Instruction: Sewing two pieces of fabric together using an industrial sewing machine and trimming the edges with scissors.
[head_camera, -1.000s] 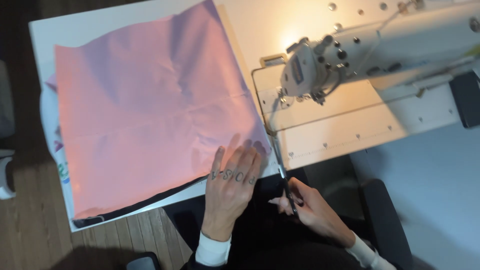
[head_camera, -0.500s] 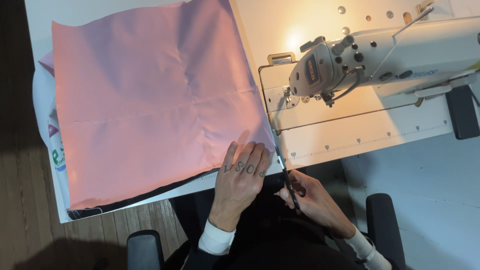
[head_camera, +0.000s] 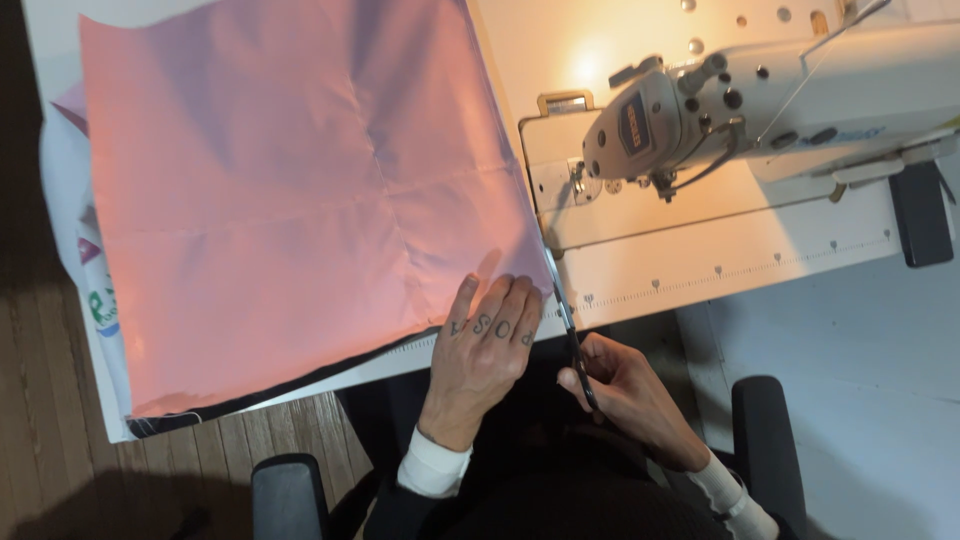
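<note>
Head view. A sheet of pink fabric (head_camera: 290, 190) lies spread flat over the white bench (head_camera: 740, 255), its long creases crossing near the middle and a dark under-layer showing along the near edge. The left hand (head_camera: 480, 360) rests palm down on the near right corner of the fabric, fingers extended and slightly fanned, pressing the cloth against the bench; it clamps nothing. The right hand (head_camera: 625, 390) sits just off the bench edge, below and to the right of that corner, its grip closed around the handles of a pair of scissors (head_camera: 568, 335). The scissors' long axis runs almost straight away from the person, along the right edge of the fabric, with the blades meeting the cloth just beside the left fingertips (head_camera: 520, 295); whether the blades are parted or closed cannot be told at this size. The fabric thus lies ahead and to the left of the right grip, and the right hand is the nearer to its cut edge.

The cloth looks thin, smooth and faintly glossy, holding fold lines. To the right stands an industrial sewing machine (head_camera: 770, 105), cream, hard-surfaced, with a lit needle area. A ruled scale is marked along the bench front. Dark chair arms (head_camera: 765, 440) flank the person above a wooden floor (head_camera: 50, 440).
</note>
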